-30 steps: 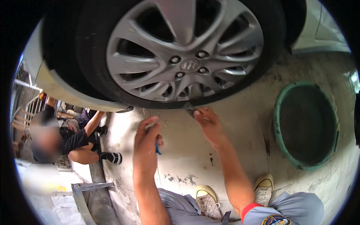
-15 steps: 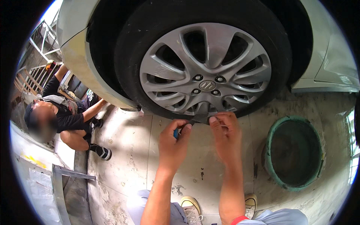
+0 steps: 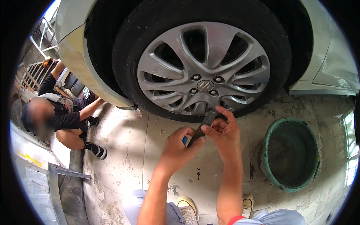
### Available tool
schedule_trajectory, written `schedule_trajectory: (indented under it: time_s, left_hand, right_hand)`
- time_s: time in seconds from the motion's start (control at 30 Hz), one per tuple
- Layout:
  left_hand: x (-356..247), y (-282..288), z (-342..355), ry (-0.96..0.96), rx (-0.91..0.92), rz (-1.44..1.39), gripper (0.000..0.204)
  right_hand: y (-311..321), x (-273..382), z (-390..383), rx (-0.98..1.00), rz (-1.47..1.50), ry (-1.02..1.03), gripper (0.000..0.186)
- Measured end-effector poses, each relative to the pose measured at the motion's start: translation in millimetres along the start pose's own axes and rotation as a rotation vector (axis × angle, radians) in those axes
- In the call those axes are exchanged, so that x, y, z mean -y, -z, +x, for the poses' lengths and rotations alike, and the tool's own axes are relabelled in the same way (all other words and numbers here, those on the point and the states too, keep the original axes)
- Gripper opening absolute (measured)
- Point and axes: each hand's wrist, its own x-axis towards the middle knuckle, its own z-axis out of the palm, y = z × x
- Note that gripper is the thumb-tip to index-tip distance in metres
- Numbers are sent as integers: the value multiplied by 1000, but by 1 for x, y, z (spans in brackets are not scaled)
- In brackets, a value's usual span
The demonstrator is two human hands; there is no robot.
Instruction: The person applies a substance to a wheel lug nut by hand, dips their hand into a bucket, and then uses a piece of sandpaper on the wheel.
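A thin dark grey strip (image 3: pixel 208 119), possibly sandpaper, slants between my hands in front of the wheel's lower rim. My left hand (image 3: pixel 175 150) pinches its lower end between thumb and fingers. A small blue thing (image 3: pixel 185 140) shows inside that hand; most of it is covered by the fingers. My right hand (image 3: pixel 225 139) grips the strip's edge with its thumb against the bent fingers, while the index finger stretches up beside the upper end. Just beyond both hands is a silver multi-spoke alloy wheel (image 3: pixel 221 50) with a black tyre (image 3: pixel 129 65).
A green round tub (image 3: pixel 265 150) stands on the pale, stained tiled floor (image 3: pixel 157 131) at right. A person in dark clothes (image 3: pixel 69 122) crouches at left by the light-coloured car body (image 3: pixel 77 60). A metal frame (image 3: pixel 69 171) juts in at lower left.
The strip has turned from lying nearly level to slanting upward right. My left hand has come slightly nearer to me, and my right index finger has lifted. The view has shifted slightly.
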Motion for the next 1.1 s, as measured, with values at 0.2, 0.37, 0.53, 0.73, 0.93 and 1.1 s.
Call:
schedule_trajectory:
  time_s: [0.2,0.37,0.53,0.73,0.93,1.1]
  left_hand:
    - [-6,-6,-4,-428,-289,131,25]
    - [-3,-3,-5,-250,-138,135,28]
    - [-4,-2,-4,-237,-76,-37,25]
    - [-4,2,-5,-25,-17,-251,21]
    - [9,-2,-2,-272,-147,-24,19]
    - [15,2,1,-263,-275,-41,16]
  right_hand:
    - [1,-15,0,91,-95,-113,30]
    - [-2,-9,-2,188,64,-78,30]
    - [8,-14,2,210,165,-85,32]
    - [7,-12,2,220,109,-107,33]
    - [-3,-15,0,220,-71,-47,29]
    - [-2,-20,0,232,-128,-27,19]
